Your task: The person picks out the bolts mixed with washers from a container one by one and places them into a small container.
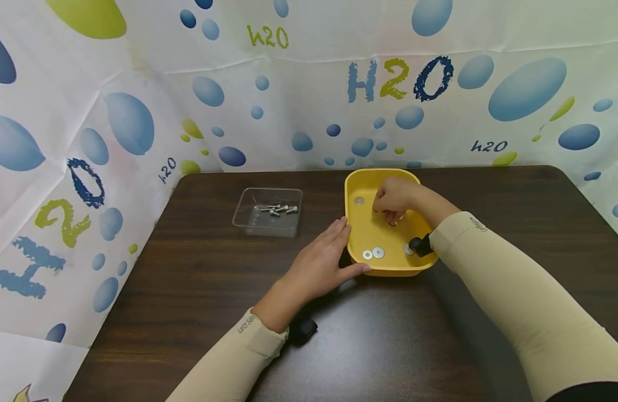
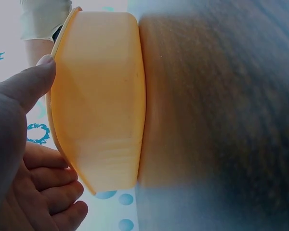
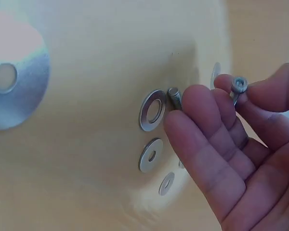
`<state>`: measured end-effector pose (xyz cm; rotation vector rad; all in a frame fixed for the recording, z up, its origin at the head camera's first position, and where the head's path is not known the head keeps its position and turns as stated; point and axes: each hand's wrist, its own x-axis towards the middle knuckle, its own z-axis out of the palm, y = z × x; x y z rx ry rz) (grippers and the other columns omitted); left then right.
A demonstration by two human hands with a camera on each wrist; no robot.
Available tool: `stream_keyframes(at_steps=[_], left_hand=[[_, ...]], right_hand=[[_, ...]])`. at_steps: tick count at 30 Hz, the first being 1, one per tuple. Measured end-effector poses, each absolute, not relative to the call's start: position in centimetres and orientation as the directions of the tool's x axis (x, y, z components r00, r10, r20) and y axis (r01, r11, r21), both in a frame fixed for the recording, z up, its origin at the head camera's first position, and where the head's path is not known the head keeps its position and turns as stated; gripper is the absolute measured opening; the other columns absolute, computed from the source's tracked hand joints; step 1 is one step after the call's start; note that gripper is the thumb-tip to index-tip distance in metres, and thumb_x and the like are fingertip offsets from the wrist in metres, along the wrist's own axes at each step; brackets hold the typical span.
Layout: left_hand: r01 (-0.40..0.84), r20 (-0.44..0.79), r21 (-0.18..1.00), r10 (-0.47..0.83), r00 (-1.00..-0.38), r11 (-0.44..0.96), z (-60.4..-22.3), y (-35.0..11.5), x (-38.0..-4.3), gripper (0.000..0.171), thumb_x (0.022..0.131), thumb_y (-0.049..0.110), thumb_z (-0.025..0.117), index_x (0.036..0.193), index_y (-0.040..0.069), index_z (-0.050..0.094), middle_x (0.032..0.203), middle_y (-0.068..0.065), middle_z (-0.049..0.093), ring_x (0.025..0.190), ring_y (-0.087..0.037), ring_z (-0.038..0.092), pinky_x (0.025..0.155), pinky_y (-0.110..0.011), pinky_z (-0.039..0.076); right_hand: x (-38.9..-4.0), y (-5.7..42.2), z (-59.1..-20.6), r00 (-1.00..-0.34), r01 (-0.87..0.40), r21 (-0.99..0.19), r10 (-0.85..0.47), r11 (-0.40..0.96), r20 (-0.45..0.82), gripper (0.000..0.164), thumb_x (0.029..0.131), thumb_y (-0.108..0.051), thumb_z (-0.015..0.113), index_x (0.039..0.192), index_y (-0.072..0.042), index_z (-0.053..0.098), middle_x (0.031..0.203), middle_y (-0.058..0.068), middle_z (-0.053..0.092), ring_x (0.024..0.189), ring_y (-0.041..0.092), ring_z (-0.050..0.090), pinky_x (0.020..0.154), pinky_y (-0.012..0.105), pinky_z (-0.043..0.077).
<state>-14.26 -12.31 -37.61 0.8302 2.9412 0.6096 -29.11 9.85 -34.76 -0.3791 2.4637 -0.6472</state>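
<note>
My right hand (image 1: 395, 195) is down inside a yellow plastic tub (image 1: 364, 228). In the right wrist view its thumb and index finger pinch a socket-head screw (image 3: 239, 85), head toward the camera. The threaded end of another screw (image 3: 174, 96) shows beside the other fingertips, partly hidden by them. Several flat washers lie on the tub's floor, among them a large washer (image 3: 31, 72) and a smaller washer (image 3: 145, 114). My left hand (image 1: 314, 267) rests against the tub's near left corner, its fingers along the outer side and its thumb touching the rim.
A clear plastic container (image 1: 266, 230) stands left of the tub and holds several screws (image 1: 281, 209). Both are on a dark wooden table (image 1: 188, 290). A white printed sheet (image 1: 309, 84) hangs behind the table and down its left side.
</note>
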Motion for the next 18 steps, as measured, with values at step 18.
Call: stream_keyframes(at_steps=[18], left_hand=[[0.483, 0.066, 0.383, 0.498, -0.865, 0.788, -37.71, -12.09, -14.22, 0.097, 0.088, 0.065, 0.058, 0.156, 0.004, 0.024, 0.164, -0.011, 0.021, 0.15, -0.022, 0.024, 0.117, -0.04, 0.032]], right_hand=[[-28.59, 10.02, -34.87, -0.812, -0.202, -0.538, -0.448, 0.818, -0.375, 0.021, 0.095, -0.022, 0.067, 0.105, -0.004, 0.073, 0.066, 0.008, 0.065, 0.057, 0.022, 0.063, 0.058, 0.03, 0.054]])
